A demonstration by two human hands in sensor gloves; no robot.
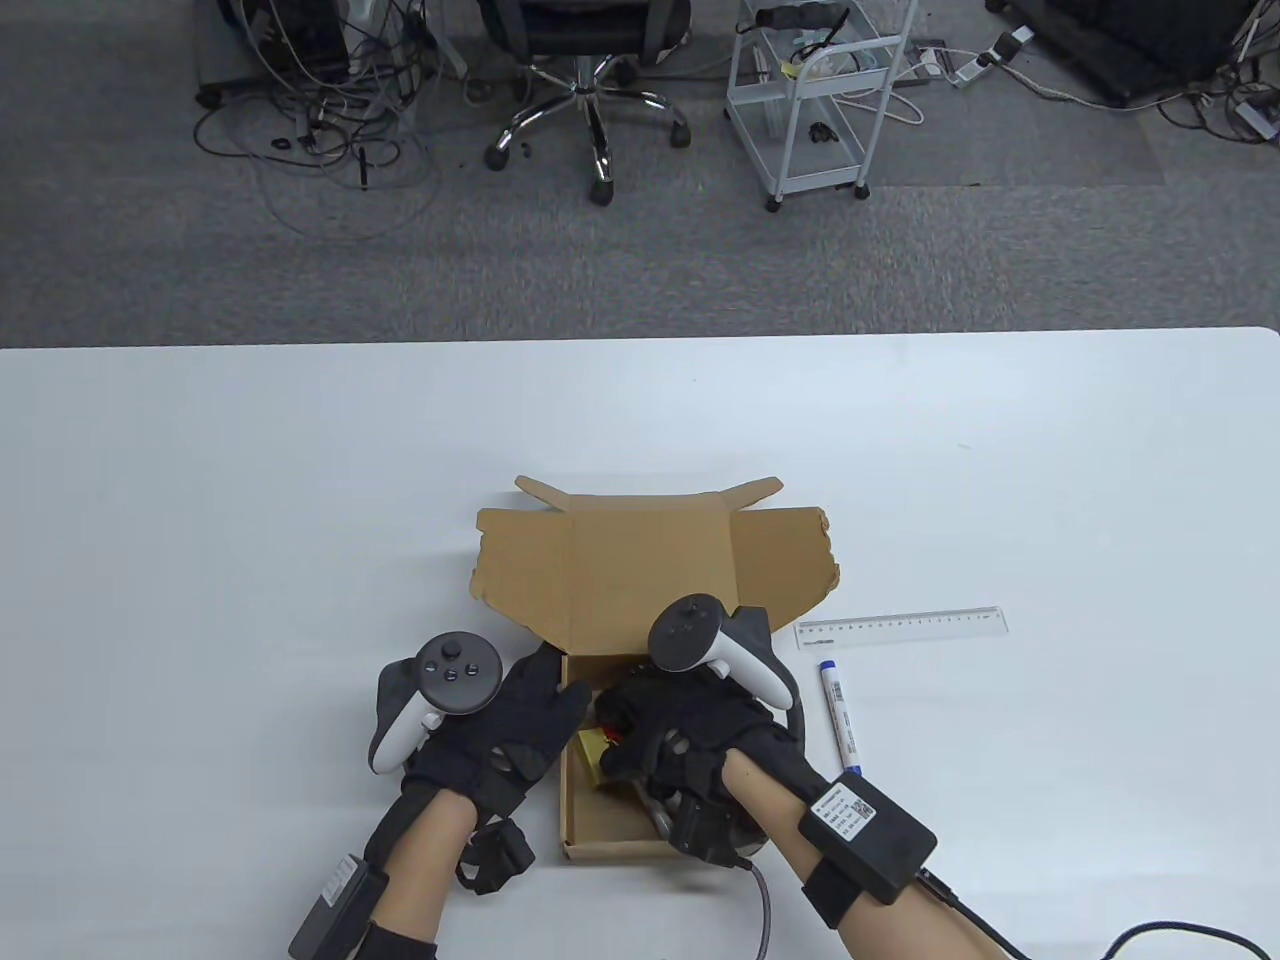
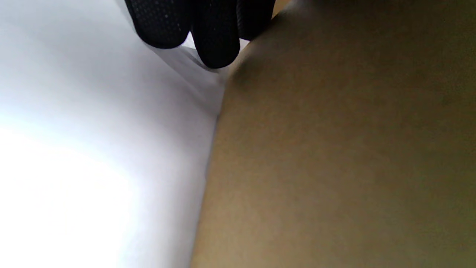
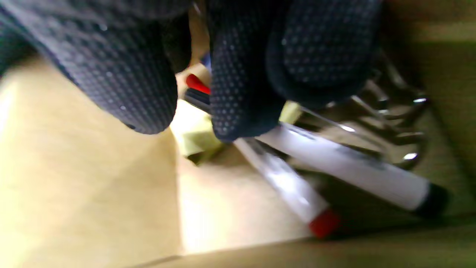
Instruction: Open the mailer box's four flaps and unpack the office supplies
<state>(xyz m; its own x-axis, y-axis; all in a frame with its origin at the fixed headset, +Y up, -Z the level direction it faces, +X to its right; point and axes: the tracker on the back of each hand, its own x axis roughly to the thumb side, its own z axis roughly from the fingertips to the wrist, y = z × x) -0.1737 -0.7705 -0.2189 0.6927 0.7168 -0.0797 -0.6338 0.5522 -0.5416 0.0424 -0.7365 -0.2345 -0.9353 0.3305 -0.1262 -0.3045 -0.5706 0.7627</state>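
Observation:
The brown mailer box (image 1: 650,570) lies open near the table's front, its lid and flaps folded back. My left hand (image 1: 520,720) rests against the box's left outer wall (image 2: 334,149), fingertips (image 2: 215,37) at the table surface. My right hand (image 1: 690,730) reaches down inside the box. In the right wrist view its fingertips (image 3: 241,108) touch two white markers, one with a red end (image 3: 293,190) and one with a black end (image 3: 353,167). A yellow sticky pad (image 3: 193,134) and shiny metal pieces (image 3: 390,126) lie beside them. Whether a marker is gripped is unclear.
A clear ruler (image 1: 900,627) and a white marker with a blue cap (image 1: 838,715) lie on the white table (image 1: 250,500) right of the box. An office chair (image 1: 590,90) and a white cart (image 1: 815,100) stand on the floor beyond the far edge.

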